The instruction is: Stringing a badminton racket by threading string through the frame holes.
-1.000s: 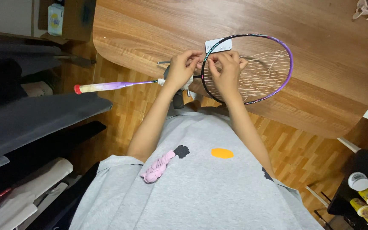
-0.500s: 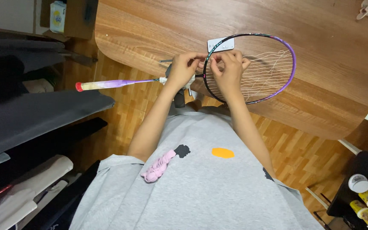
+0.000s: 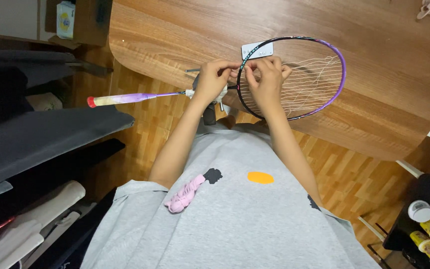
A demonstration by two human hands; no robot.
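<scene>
A badminton racket (image 3: pixel 338 74) with a purple and black frame lies across the wooden table (image 3: pixel 374 109), its purple grip with a red cap (image 3: pixel 120 99) sticking out left past the table edge. Loose white strings (image 3: pixel 309 82) cross the head unevenly. My left hand (image 3: pixel 214 82) is closed at the throat side of the frame, pinching string. My right hand (image 3: pixel 266 82) rests on the strings just inside the frame, fingers pinched on a string. The fingertips of both hands meet at the frame near a small white card (image 3: pixel 257 50).
A grey metal tool (image 3: pixel 209 115) sits under my left wrist at the table edge. Dark fabric-covered furniture (image 3: pixel 36 144) fills the left. A black stand (image 3: pixel 424 199) with yellow rolls and a white roll is at the lower right. Parquet floor lies below.
The racket and both hands have stayed almost in place; the view has shifted slightly. My fingers keep working the string at the same spot on the frame.
</scene>
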